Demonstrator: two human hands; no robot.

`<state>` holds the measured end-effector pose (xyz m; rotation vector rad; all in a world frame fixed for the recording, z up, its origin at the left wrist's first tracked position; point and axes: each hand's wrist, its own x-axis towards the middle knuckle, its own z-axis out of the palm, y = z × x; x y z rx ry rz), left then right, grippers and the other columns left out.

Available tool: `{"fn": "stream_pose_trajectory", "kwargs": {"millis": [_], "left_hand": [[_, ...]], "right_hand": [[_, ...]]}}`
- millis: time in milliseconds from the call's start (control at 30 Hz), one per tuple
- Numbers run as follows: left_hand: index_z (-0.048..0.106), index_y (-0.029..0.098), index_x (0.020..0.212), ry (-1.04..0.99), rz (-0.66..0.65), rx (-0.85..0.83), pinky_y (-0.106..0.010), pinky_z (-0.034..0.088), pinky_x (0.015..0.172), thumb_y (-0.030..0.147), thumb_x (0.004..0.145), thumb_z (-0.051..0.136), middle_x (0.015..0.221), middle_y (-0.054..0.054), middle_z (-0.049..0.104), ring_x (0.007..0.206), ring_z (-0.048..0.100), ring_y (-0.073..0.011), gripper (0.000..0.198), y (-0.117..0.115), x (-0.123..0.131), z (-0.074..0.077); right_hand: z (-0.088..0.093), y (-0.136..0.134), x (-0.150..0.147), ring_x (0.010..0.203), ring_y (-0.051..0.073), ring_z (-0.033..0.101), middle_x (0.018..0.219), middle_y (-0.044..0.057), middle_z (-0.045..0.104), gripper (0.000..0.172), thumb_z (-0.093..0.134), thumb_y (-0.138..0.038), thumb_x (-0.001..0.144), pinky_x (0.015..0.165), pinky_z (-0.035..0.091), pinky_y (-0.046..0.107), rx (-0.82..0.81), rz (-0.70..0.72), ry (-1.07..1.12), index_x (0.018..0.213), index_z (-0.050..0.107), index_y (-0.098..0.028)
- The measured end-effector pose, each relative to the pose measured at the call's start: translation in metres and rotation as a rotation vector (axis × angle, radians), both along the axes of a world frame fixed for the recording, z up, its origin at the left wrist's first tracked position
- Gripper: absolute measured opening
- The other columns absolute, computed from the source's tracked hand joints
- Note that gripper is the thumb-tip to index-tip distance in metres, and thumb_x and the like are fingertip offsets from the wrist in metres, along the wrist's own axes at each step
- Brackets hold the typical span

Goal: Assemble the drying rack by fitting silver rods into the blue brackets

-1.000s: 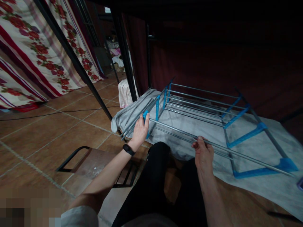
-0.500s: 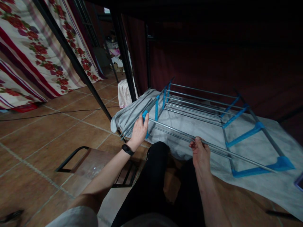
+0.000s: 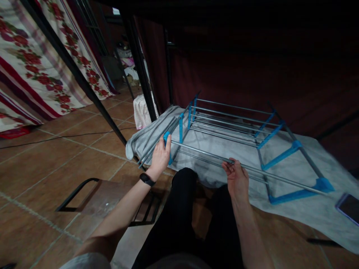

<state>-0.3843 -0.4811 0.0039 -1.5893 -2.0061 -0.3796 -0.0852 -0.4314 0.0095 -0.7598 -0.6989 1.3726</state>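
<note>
A rack of grey metal rods and blue plastic side brackets lies flat on a grey sheet on the floor. My left hand, with a black band on the wrist, is closed around the nearest blue bracket at the rack's left corner. My right hand pinches the nearest metal rod, which runs from that bracket to a blue bracket at the right. My legs in black trousers fill the lower middle.
A phone lies on the sheet at the far right. A low brown stool with a black frame stands by my left arm. Black bed-frame posts and floral cloth rise at the left over a tiled floor.
The view has shifted right, bringing the phone into sight. My right hand slid slightly left along the rod. My left hand keeps its hold on the blue bracket.
</note>
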Motion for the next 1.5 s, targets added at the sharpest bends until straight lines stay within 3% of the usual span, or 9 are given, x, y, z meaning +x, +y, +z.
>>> {"fn": "stream_pose_trajectory", "kwargs": {"millis": [233,467,767,867,967,1067,1300,1500], "left_hand": [[0.022,0.014,0.152,-0.104,-0.064,0.047,-0.038,0.049,0.091,0.011,0.091,0.034,0.143,-0.026,0.039,0.117,0.057,-0.0295,0.063,-0.003,-0.003,-0.005],[0.034,0.019,0.148,-0.054,-0.061,0.022,-0.042,0.046,0.095,0.015,0.091,0.039,0.141,-0.023,0.043,0.117,0.056,-0.0302,0.057,-0.006,-0.004,0.006],[0.021,0.017,0.153,-0.125,-0.073,0.053,-0.043,0.047,0.093,0.020,0.092,0.040,0.141,-0.023,0.045,0.118,0.056,-0.0307,0.063,-0.011,0.003,0.010],[0.024,0.016,0.152,-0.112,-0.070,0.111,-0.047,0.044,0.099,0.020,0.091,0.042,0.149,-0.024,0.037,0.131,0.045,-0.0336,0.064,-0.014,0.007,0.011],[0.032,0.018,0.149,-0.022,-0.102,0.114,-0.053,0.033,0.109,0.014,0.087,0.045,0.156,-0.021,0.027,0.143,0.027,-0.0345,0.063,-0.019,0.018,0.012],[0.036,0.019,0.148,0.050,-0.217,0.032,-0.053,0.026,0.115,0.009,0.085,0.045,0.156,-0.016,0.030,0.146,0.022,-0.0307,0.064,-0.022,0.035,0.013],[0.035,0.012,0.147,0.108,-0.450,-0.067,-0.048,0.022,0.119,0.009,0.086,0.041,0.153,-0.013,0.036,0.146,0.024,-0.0255,0.061,-0.005,0.080,0.019],[0.038,0.013,0.145,0.206,-0.606,-0.110,-0.043,0.027,0.117,0.012,0.093,0.035,0.146,-0.013,0.047,0.138,0.039,-0.0219,0.052,0.011,0.116,0.024]], "right_hand": [[0.000,-0.001,-0.004,0.074,0.014,0.068,0.083,0.002,0.069,0.033,0.074,-0.047,0.074,0.074,0.059,0.032,0.030,-0.038,-0.033,0.084,0.069,-0.017],[0.001,0.000,-0.004,0.074,0.013,0.068,0.088,0.002,0.069,0.033,0.075,-0.047,0.073,0.075,0.059,0.031,0.017,-0.031,-0.032,0.083,0.068,-0.017],[0.001,0.000,-0.005,0.074,0.013,0.068,0.091,0.002,0.069,0.033,0.079,-0.046,0.069,0.070,0.060,0.030,-0.015,-0.030,0.012,0.081,0.067,-0.018],[-0.002,0.000,-0.004,0.074,0.014,0.068,0.090,0.002,0.069,0.032,0.078,-0.045,0.070,0.070,0.060,0.030,-0.033,-0.017,0.017,0.082,0.067,-0.017],[-0.003,-0.001,-0.003,0.074,0.013,0.068,0.088,0.002,0.069,0.031,0.077,-0.044,0.072,0.071,0.059,0.030,-0.037,-0.001,0.016,0.083,0.067,-0.017],[-0.002,-0.003,-0.003,0.075,0.014,0.068,0.084,0.001,0.069,0.030,0.076,-0.043,0.072,0.071,0.059,0.029,-0.041,0.003,0.016,0.083,0.066,-0.017],[-0.002,-0.003,-0.002,0.075,0.015,0.067,0.079,0.001,0.069,0.032,0.075,-0.045,0.072,0.063,0.055,0.026,-0.090,0.026,-0.011,0.087,0.067,-0.018],[-0.002,-0.002,-0.001,0.073,0.014,0.066,0.076,0.001,0.068,0.032,0.074,-0.045,0.072,0.062,0.054,0.025,-0.092,0.040,-0.025,0.088,0.067,-0.018]]}}
